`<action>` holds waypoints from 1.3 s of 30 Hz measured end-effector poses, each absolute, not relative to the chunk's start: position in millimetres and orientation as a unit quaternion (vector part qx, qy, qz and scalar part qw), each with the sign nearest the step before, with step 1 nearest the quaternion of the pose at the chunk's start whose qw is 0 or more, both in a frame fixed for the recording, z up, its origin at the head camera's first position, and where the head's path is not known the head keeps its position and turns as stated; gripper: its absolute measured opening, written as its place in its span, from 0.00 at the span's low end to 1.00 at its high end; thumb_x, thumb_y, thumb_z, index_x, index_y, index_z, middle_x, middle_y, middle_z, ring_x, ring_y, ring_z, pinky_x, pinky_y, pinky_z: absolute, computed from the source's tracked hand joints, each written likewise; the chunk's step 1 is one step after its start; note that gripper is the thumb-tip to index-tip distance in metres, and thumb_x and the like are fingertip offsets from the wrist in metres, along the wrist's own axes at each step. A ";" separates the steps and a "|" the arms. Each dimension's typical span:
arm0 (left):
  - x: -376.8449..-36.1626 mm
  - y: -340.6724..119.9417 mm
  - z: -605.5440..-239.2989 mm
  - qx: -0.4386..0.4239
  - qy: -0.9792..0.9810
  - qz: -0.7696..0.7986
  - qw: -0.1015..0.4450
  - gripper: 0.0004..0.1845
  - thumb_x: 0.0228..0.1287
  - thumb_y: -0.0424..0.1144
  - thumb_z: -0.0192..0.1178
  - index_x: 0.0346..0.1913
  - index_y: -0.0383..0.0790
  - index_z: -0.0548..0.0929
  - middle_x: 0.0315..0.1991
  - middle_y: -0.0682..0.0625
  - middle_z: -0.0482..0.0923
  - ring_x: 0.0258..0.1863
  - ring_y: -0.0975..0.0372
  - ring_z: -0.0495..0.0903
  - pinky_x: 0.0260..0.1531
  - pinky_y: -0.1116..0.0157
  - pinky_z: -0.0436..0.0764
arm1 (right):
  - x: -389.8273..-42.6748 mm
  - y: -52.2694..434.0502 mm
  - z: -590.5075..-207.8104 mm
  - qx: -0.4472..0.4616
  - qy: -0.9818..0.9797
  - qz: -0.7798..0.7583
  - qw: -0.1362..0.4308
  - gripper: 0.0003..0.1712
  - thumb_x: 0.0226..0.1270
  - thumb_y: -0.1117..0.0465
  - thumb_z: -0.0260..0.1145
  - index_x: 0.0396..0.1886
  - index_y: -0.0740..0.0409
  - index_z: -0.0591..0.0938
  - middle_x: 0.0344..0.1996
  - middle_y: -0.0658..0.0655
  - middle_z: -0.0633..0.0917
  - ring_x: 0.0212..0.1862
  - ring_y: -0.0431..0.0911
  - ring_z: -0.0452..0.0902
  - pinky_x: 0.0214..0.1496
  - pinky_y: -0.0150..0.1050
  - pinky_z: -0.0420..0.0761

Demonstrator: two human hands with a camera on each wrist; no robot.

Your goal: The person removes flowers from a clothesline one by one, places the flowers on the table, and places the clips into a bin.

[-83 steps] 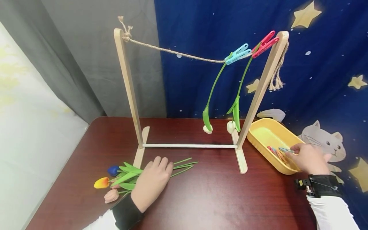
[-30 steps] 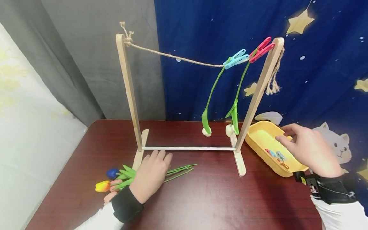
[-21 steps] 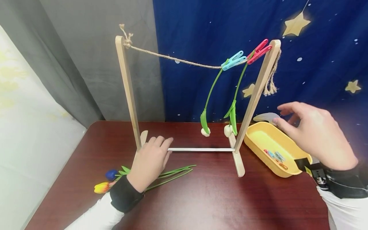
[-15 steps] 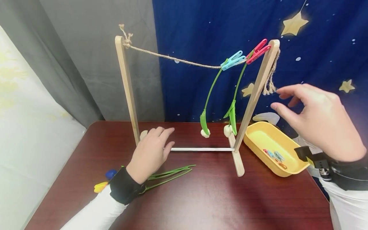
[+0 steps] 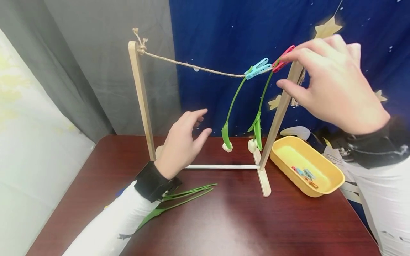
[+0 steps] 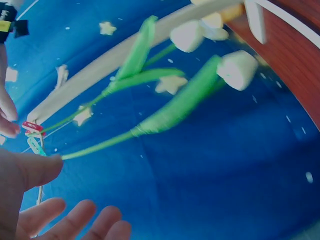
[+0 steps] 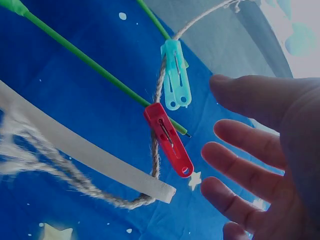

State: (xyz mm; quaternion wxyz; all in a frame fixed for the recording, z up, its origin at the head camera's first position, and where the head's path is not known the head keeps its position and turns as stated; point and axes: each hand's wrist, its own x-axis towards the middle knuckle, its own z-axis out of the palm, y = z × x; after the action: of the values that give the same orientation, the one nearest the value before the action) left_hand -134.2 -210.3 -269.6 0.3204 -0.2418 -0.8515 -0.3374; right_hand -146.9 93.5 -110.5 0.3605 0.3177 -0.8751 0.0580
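My right hand (image 5: 336,85) is raised at the rack's right post, its fingers spread and nothing in them. A red clothespin (image 7: 167,140) sits just off its fingertips in the right wrist view, beside a light-blue clothespin (image 7: 176,72). Each pins a white artificial tulip by its stem to the twine (image 5: 192,66), so the blooms hang head down. My left hand (image 5: 182,142) is in the air left of the hanging tulips (image 5: 227,147), thumb and fingers apart. On the table, green tulip stems (image 5: 189,193) lie below it; my left sleeve covers most of their blooms.
A wooden rack (image 5: 141,99) with a white crossbar (image 5: 224,166) stands on the dark red table (image 5: 224,220). At the right, a yellow basket (image 5: 285,170) holds several small clothespins (image 5: 305,174). Curtains hang behind.
My right hand has let go of a clothespin in the basket and risen to the right end of the twine. My left hand has left the tulips on the table and moved up.
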 end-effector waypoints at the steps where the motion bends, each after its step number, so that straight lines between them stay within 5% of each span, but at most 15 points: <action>1: -137.0 -206.7 -266.9 -0.244 -0.845 -0.353 0.320 0.27 0.72 0.35 0.70 0.70 0.35 0.78 0.53 0.44 0.83 0.52 0.55 0.82 0.50 0.59 0.82 | -150.4 90.9 -107.4 0.324 -0.874 0.056 0.359 0.27 0.66 0.62 0.78 0.63 0.63 0.83 0.59 0.71 0.81 0.61 0.69 0.66 0.55 0.69 0.56; 8: -161.3 -181.2 -253.3 -0.235 -0.803 -0.458 0.300 0.28 0.72 0.34 0.69 0.72 0.36 0.77 0.56 0.44 0.83 0.53 0.56 0.83 0.54 0.58 0.85 | -172.0 77.1 -89.4 0.328 -0.898 0.008 0.292 0.30 0.70 0.61 0.75 0.69 0.65 0.79 0.64 0.74 0.78 0.69 0.71 0.62 0.67 0.72 0.49; 14: -181.6 -158.6 -251.0 -0.218 -0.777 -0.524 0.272 0.28 0.72 0.32 0.69 0.73 0.36 0.77 0.58 0.43 0.84 0.55 0.57 0.86 0.56 0.63 0.84 | -185.6 71.0 -84.7 0.324 -0.915 -0.014 0.239 0.28 0.74 0.61 0.72 0.70 0.66 0.78 0.62 0.73 0.80 0.68 0.71 0.62 0.67 0.73 0.47; 25: -194.2 -138.8 -248.5 -0.202 -0.766 -0.546 0.273 0.20 0.73 0.27 0.66 0.66 0.36 0.84 0.49 0.44 0.86 0.47 0.59 0.87 0.50 0.69 0.85 | -192.1 63.9 -88.2 0.344 -0.907 0.004 0.244 0.18 0.78 0.65 0.67 0.63 0.66 0.83 0.53 0.70 0.84 0.60 0.67 0.67 0.63 0.70 0.47; 39: -195.0 -140.8 -247.6 -0.209 -0.765 -0.539 0.285 0.18 0.73 0.25 0.65 0.62 0.36 0.86 0.44 0.44 0.86 0.43 0.58 0.87 0.48 0.69 0.85 | -193.3 64.8 -90.9 0.358 -0.894 0.012 0.270 0.12 0.78 0.69 0.64 0.56 0.66 0.85 0.50 0.69 0.85 0.61 0.66 0.67 0.66 0.70 0.45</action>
State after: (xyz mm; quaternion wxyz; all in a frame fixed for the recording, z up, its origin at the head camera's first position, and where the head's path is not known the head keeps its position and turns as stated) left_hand -195.0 -140.8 -247.6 0.2854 -0.2094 -0.7647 -0.5385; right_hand -193.3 64.8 -90.9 0.2695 0.3581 -0.8938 0.0120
